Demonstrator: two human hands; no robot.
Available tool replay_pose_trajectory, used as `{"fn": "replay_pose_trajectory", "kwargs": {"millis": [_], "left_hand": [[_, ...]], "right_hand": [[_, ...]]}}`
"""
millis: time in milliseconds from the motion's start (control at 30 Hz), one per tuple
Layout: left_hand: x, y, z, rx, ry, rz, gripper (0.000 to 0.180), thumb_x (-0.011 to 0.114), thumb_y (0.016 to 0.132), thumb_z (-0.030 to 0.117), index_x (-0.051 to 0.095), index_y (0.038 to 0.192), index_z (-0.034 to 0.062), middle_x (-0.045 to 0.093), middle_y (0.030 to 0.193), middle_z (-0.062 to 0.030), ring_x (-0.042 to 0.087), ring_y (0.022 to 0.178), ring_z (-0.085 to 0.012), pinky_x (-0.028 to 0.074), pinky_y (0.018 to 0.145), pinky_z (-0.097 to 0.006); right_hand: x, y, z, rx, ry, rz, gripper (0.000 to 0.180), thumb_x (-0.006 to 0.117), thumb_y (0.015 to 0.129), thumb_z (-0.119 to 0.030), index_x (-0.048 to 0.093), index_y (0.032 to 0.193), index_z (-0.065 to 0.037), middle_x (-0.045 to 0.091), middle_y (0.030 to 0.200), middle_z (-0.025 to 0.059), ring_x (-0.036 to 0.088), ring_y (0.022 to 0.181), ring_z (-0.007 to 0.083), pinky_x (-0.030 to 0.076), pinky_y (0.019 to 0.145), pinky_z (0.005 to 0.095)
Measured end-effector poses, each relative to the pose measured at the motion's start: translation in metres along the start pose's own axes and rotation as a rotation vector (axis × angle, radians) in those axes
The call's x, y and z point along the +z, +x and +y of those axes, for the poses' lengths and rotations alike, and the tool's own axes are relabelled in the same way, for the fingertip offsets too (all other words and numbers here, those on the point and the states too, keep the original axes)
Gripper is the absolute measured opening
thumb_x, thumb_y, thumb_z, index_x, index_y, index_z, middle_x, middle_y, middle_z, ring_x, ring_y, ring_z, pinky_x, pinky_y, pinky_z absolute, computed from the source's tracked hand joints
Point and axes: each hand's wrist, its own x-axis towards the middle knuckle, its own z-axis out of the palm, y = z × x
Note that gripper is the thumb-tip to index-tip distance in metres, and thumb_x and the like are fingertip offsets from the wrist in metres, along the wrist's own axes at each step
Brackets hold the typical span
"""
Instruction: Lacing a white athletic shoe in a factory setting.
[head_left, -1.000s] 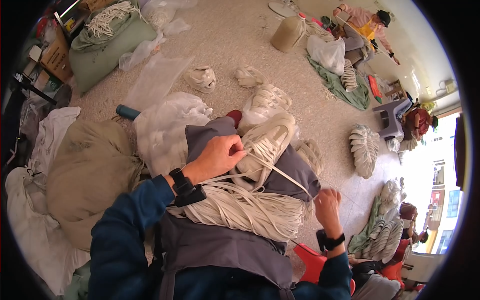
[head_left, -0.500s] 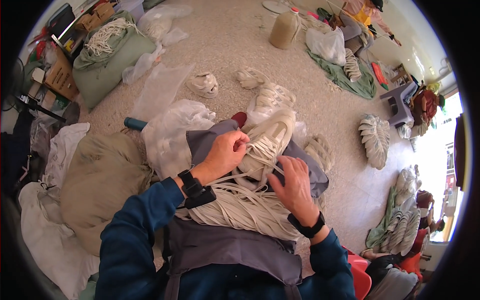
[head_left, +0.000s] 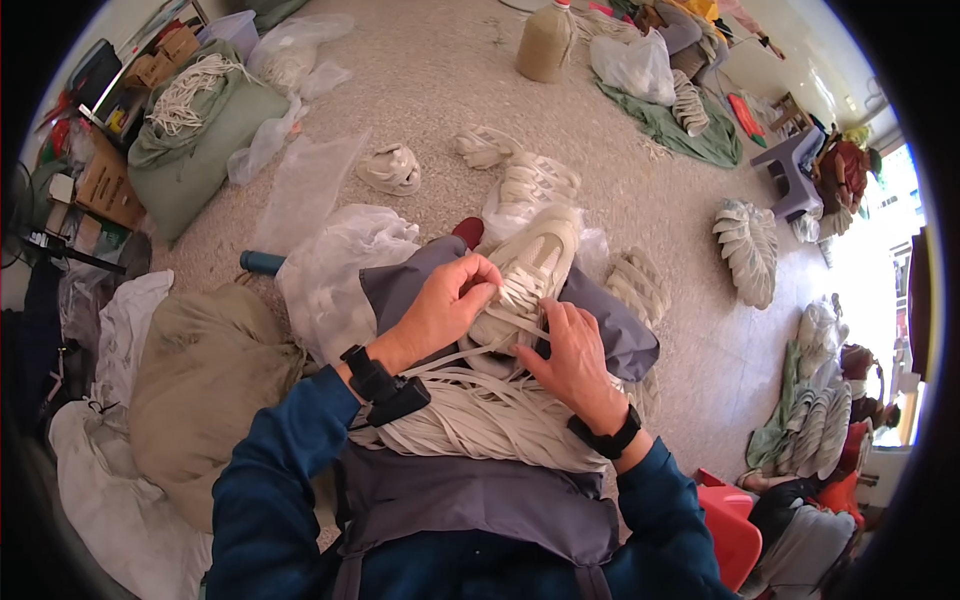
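Note:
A beige sneaker rests at my lap with its toe pointing away, and pale laces cross its upper. On the shoe's left side, my left hand pinches a lace between thumb and forefinger. My right hand is at the right edge of the shoe, its fingers curled around a lace end and its thumb held out to the left. The exact grip of its fingertips is partly hidden. Below the shoe, a thick bundle of loose off-white shoelaces lies across my grey apron.
More beige shoes stand on the floor ahead, with a single shoe further left. Clear plastic bags and a brown sack lie at my left. A red stool is at lower right. Other people work along the right side.
My right hand has moved left and up against the shoe, its fingers now curled at the laces. My left hand stays pinched at the lacing. The view has shifted slightly.

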Motion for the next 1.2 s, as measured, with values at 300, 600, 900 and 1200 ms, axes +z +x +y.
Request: {"fn": "replay_pose_trajectory", "kwargs": {"millis": [300,600,900,1200], "left_hand": [[-0.009,0.003,0.017,-0.091,0.221,-0.186,0.008,0.064,0.094,0.006,0.066,0.097,-0.0020,0.060,0.079,0.0032,0.052,0.072,-0.0037,0.043,0.063,-0.022],[-0.008,0.004,0.021,-0.028,0.593,-0.233,0.013,0.070,0.088,0.012,0.069,0.092,0.0000,0.061,0.065,-0.0089,0.055,0.057,-0.0158,0.044,0.057,-0.033],[-0.008,0.003,0.015,-0.057,0.410,-0.246,0.015,0.073,0.088,0.011,0.063,0.085,0.0009,0.060,0.076,-0.0025,0.056,0.066,-0.0115,0.044,0.060,-0.030],[-0.007,-0.005,-0.004,0.125,0.251,0.114,0.010,0.069,0.088,0.000,0.068,0.097,0.0023,0.056,0.090,-0.0026,0.052,0.067,-0.0111,0.045,0.062,-0.026]], "right_hand": [[-0.002,-0.001,-0.001,-0.006,-0.017,0.020,0.060,0.081,0.079,-0.025,0.052,0.124,0.003,0.060,0.099,0.0175,0.060,0.095,0.0376,0.045,0.092,0.0464],[-0.004,-0.010,0.005,-0.026,0.088,0.038,0.026,0.075,0.086,-0.020,0.058,0.090,-0.002,0.062,0.082,0.0136,0.060,0.078,0.0363,0.045,0.084,0.0457],[-0.009,-0.025,0.014,-0.064,0.178,-0.053,0.017,0.068,0.091,-0.012,0.058,0.080,-0.003,0.058,0.070,0.0130,0.059,0.071,0.0348,0.045,0.075,0.0421],[-0.017,-0.025,0.000,-0.024,0.229,-0.089,0.024,0.070,0.090,-0.016,0.056,0.076,-0.003,0.057,0.072,0.0143,0.059,0.072,0.0365,0.046,0.073,0.0442]]}}
